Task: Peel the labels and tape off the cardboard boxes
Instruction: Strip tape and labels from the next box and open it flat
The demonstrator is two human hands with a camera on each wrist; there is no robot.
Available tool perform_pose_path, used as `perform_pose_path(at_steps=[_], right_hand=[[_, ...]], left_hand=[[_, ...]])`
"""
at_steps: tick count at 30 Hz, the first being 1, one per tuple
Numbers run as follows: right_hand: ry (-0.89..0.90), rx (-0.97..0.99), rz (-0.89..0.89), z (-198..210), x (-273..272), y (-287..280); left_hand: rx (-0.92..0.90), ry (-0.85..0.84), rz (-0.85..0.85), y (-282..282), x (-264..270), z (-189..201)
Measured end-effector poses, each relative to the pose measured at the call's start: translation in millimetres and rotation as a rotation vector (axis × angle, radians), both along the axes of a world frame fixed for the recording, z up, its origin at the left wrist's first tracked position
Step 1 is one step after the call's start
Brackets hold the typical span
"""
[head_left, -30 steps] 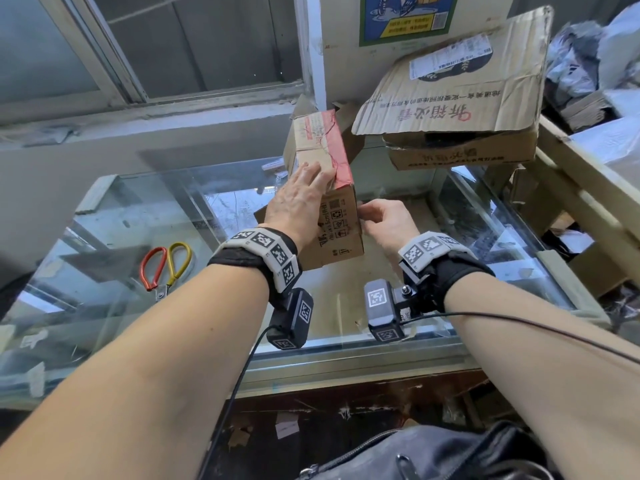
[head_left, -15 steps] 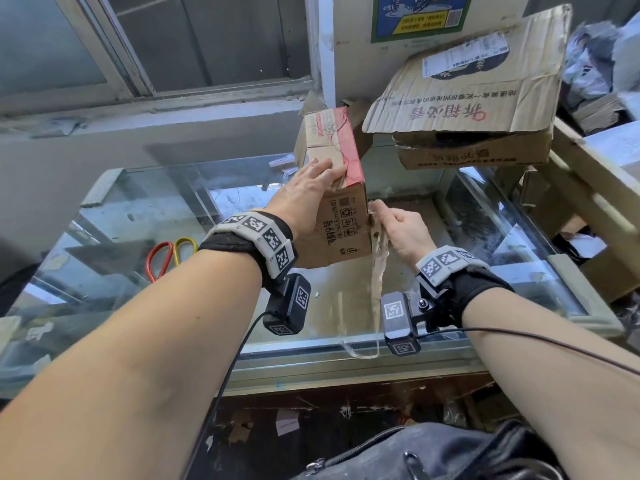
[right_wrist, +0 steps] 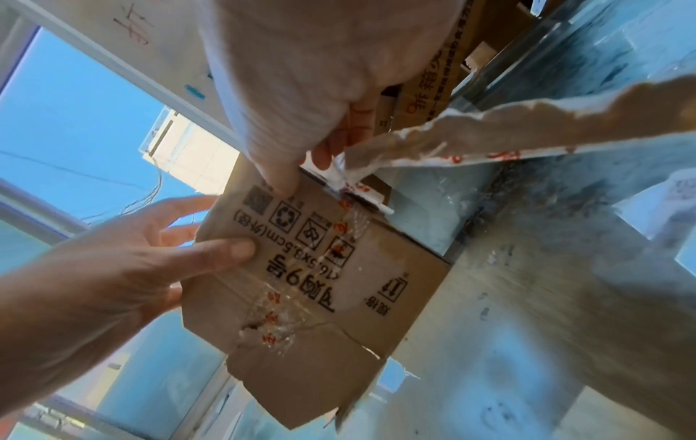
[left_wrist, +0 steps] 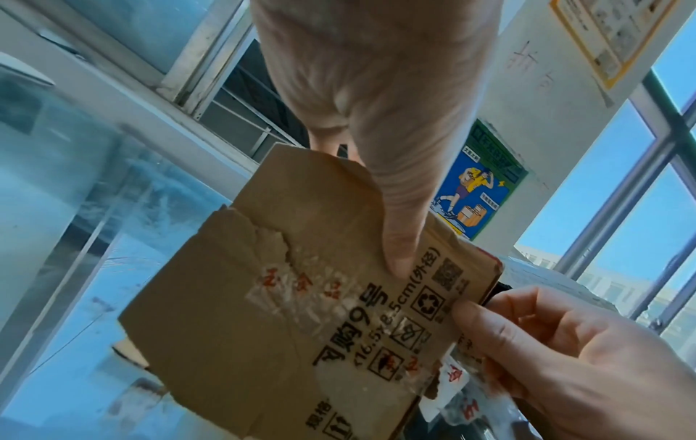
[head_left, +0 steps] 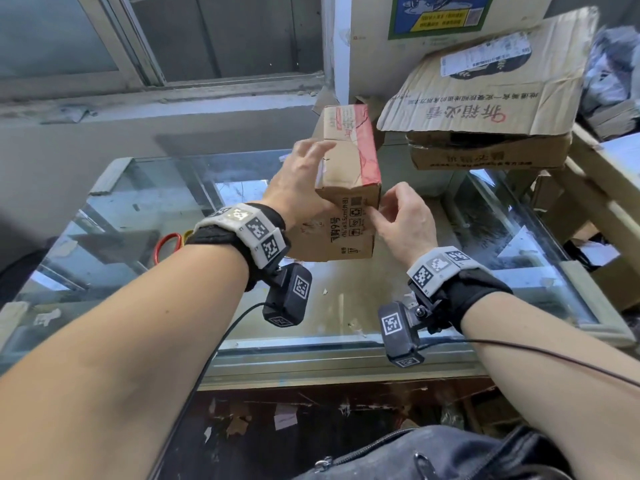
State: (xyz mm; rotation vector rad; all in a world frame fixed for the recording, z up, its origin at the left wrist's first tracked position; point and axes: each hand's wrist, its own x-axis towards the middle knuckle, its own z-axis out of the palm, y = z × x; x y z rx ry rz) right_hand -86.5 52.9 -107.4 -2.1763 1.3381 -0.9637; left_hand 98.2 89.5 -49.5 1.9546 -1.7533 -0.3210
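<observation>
Since half a second ago, the small brown cardboard box has been tilted; it is gripped above the glass surface by the left hand, its clear tape strip pinched by the right hand. Red-handled scissors lie at nine o'clock, below the grey-framed window.

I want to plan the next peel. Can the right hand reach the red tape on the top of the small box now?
Probably yes. The right hand grips the small box at its near right edge, and the red tape runs just above it, uncovered. The left hand holds the other side. A peeled strip still in the fingers may hinder it.
</observation>
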Motion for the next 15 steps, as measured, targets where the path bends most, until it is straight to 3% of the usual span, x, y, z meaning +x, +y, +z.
perform_pose_path(at_steps=[4, 9, 15], right_hand=[[0.045, -0.018, 0.046, -1, 3, 9], [0.063, -0.087, 0.077, -1, 7, 14], [0.11, -0.14, 0.166, -4, 13, 19]], left_hand=[[0.079, 0.216, 0.219, 9, 14, -8], [0.268, 0.204, 0.267, 18, 36, -14], [0.287, 0.719, 0.253, 33, 34, -31]])
